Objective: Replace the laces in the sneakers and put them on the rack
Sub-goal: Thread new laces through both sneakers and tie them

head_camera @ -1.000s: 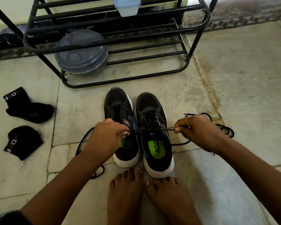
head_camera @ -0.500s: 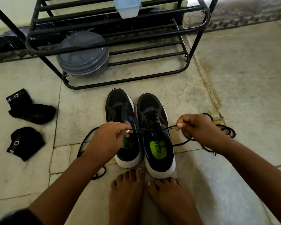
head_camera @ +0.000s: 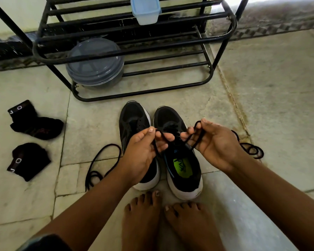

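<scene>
Both ends of the black lace [head_camera: 172,140] are held above the right sneaker [head_camera: 181,156]: the grip of the left hand [head_camera: 143,151] pinches one strand between thumb and fingers, and the grip of the right hand [head_camera: 214,142] is curled around the other, which is looped over its fingers. Neither hand is released.

Nearest the camera, bare feet [head_camera: 163,223] are planted on the stone floor [head_camera: 261,87], just behind the heels of the pair. The left sneaker [head_camera: 132,122] stands touching its partner, with its eyelets apparently unlaced. Two loose laces are seen on the floor: one coiled to the left [head_camera: 101,165] of the pair, one bunched to the right [head_camera: 250,149], behind the right wrist.

Trouble is judged most likely from the strands themselves. If tension is lost while a knot is being formed, the loop could slip off the right fingers and the crossing would have to be redone. Uneven ends could leave too little lace for a bow. A loose floor lace could be mistaken for the one in hand, or caught underfoot.

Further off, two black socks [head_camera: 34,140] lie at the left. Beyond stands the rack [head_camera: 217,77], whose bottom shelf is partly occupied by a grey lidded container [head_camera: 94,64], with a blue tub [head_camera: 145,9] above; placement could be crowded there unless the free side is used.
</scene>
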{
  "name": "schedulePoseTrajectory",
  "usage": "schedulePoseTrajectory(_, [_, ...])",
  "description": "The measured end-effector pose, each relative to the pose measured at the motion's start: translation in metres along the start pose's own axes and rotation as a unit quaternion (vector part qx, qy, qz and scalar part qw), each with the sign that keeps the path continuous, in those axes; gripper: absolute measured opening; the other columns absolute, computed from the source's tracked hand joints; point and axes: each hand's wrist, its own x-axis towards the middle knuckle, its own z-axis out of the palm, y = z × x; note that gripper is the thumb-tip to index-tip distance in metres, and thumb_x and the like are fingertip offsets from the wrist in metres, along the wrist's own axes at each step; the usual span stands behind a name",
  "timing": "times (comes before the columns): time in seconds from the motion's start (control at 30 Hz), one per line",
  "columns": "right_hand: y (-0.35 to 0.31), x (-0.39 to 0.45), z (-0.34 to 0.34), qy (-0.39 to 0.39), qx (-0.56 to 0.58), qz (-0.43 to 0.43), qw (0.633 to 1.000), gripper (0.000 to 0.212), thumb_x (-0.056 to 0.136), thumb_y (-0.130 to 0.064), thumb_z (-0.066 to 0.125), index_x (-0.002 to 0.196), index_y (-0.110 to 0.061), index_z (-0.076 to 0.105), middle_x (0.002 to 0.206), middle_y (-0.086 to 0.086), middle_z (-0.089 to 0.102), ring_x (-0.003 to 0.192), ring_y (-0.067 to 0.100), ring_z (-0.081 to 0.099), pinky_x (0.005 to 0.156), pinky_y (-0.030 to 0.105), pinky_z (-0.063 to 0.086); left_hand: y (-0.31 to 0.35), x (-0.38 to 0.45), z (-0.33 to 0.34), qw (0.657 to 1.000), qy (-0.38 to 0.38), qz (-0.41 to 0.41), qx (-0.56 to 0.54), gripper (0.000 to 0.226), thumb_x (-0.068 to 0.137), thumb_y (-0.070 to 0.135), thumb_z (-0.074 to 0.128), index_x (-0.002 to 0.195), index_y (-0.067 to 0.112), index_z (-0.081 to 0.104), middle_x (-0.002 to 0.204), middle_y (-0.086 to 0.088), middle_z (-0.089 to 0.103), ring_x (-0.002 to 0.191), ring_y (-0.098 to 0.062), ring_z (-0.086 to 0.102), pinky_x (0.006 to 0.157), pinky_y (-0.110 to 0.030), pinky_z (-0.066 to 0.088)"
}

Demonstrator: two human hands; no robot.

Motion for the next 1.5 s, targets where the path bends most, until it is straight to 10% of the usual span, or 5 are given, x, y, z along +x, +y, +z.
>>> schedulePoseTrajectory(0.37, [0.016, 0.004, -0.006, -0.001, -0.038, 0.007, 0.999, 0.030, 0.100, -0.016, 0.038, 0.076, -0.007, 0.052, 0.061, 0.004, 0.043, 0.050, 0.013, 0.039, 0.050, 0.025, 0.036, -0.014, 0.008, -0.005, 0.998, 0.005, -0.056, 0.002, 0.031, 0.103, 0.016, 0.029, 0.076, 0.012, 0.043, 0.061, 0.001, 0.045, 0.049, -0.008, 0.041, 0.043, -0.018, 0.027])
schedulePoseTrajectory(0.77, [0.021, 0.002, -0.002, -0.075, -0.358, -0.102, 0.925, 0.030, 0.095, 0.002, 0.046, 0.092, -0.015, 0.069, 0.077, 0.002, 0.066, 0.063, 0.006, 0.053, 0.057, 0.015, 0.042, -0.019, 0.001, -0.003, 0.958, -0.083, 0.063, 0.266, 0.032, 0.096, 0.001, 0.045, 0.094, 0.025, 0.066, 0.089, -0.008, 0.067, 0.070, -0.010, 0.052, 0.058, -0.021, 0.044])
schedulePoseTrajectory(1.1, [0.014, 0.003, -0.005, -0.064, -0.365, -0.057, 0.927, 0.020, 0.082, 0.012, 0.061, 0.092, -0.005, 0.058, 0.072, 0.011, 0.067, 0.066, 0.019, 0.065, 0.065, 0.023, 0.054, -0.016, 0.003, -0.002, 0.970, -0.104, -0.010, 0.221, 0.017, 0.091, 0.002, 0.057, 0.103, 0.005, 0.046, 0.071, 0.002, 0.072, 0.063, -0.008, 0.061, 0.059, -0.018, 0.047])
schedulePoseTrajectory(1.5, [0.006, -0.001, -0.003, -0.107, -0.549, -0.122, 0.820, 0.021, 0.081, 0.001, 0.067, 0.087, -0.019, 0.073, 0.080, -0.002, 0.072, 0.078, 0.008, 0.068, 0.078, 0.024, 0.056, -0.018, 0.007, -0.003, 0.977, -0.087, -0.009, 0.193, 0.010, 0.088, 0.001, 0.060, 0.096, 0.002, 0.054, 0.074, -0.004, 0.072, 0.064, -0.007, 0.065, 0.059, -0.017, 0.052])
